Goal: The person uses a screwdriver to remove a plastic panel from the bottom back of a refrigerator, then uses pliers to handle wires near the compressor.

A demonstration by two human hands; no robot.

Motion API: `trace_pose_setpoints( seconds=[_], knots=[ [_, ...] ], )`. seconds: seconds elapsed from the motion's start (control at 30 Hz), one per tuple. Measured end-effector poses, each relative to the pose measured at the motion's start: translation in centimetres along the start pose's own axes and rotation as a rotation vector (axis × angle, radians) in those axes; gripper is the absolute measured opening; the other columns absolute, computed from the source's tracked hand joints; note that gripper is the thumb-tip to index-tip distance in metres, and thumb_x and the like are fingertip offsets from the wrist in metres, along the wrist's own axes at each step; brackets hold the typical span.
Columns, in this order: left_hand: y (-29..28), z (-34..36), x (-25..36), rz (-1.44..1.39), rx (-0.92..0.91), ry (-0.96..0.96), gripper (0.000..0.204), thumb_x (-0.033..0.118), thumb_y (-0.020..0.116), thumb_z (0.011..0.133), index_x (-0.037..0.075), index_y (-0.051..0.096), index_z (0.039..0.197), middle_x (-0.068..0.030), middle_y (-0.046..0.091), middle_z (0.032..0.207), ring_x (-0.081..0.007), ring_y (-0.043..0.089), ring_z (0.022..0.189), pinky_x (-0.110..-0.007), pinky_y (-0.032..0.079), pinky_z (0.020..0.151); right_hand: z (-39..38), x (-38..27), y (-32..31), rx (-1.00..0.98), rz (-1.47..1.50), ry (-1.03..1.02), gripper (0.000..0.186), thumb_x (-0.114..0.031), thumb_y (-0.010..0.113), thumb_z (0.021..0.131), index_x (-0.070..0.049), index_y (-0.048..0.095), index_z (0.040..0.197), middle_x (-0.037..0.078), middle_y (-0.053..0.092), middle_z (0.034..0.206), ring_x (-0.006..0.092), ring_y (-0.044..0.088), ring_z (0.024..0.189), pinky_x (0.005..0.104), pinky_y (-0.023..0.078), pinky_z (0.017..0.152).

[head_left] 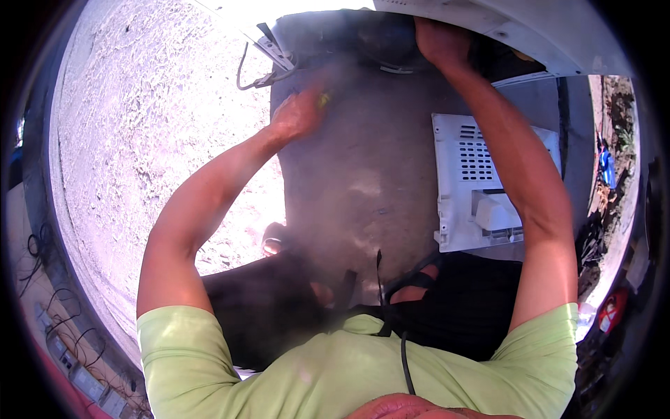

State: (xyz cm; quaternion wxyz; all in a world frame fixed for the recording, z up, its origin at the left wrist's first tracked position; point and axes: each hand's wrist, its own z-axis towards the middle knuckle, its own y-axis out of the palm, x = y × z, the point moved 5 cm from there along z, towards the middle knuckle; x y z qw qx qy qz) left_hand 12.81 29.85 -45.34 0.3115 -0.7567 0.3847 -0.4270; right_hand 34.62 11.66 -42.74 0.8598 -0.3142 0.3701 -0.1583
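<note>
My left hand (299,114) is closed above the dark ground, with a small yellow-green thing (323,100) at its fingers. The hand is hazy, and the kind of thing is not clear. My right hand (444,46) reaches up to the dark opening of a large white appliance (516,28) at the top. Its fingers are lost in shadow beside a dark rounded part (384,38), so their grip does not show. A metal bracket (276,52) with a grey cable sticks out at the opening's left.
A white slotted plastic panel (453,188) lies under my right forearm. Bright rough concrete (160,105) spreads to the left. Cables and grey boxes (87,380) are at the lower left rim. A blue object (607,167) lies at the right edge. Haze blurs the middle.
</note>
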Motion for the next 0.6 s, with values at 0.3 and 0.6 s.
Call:
trace_pose_setpoints(
  seconds=[0.3,0.6],
  knots=[
    [6.0,-4.0,1.4,0.002,-0.108,0.069,0.065,0.017,0.069,0.086,0.015,0.043,0.146,-0.0265,0.067,0.119,-0.0423,0.065,0.112,-0.048,0.051,0.094,2.1,-4.3,-5.8,0.064,-0.090,0.196,0.052,-0.045,0.051,0.090,-0.016,0.060,0.132,0.012,0.060,0.136,0.0373,0.055,0.126,0.0484,0.042,0.107],
    [8.4,-1.7,4.4,0.025,-0.396,0.180,0.073,0.024,0.072,0.086,0.013,0.038,0.149,-0.0243,0.063,0.131,-0.0347,0.062,0.123,-0.043,0.051,0.099,1.7,-5.2,-10.6,0.093,0.121,0.271,0.061,-0.043,0.050,0.091,-0.018,0.048,0.147,0.008,0.040,0.157,0.0316,0.034,0.146,0.0474,0.029,0.118]
  ],
)
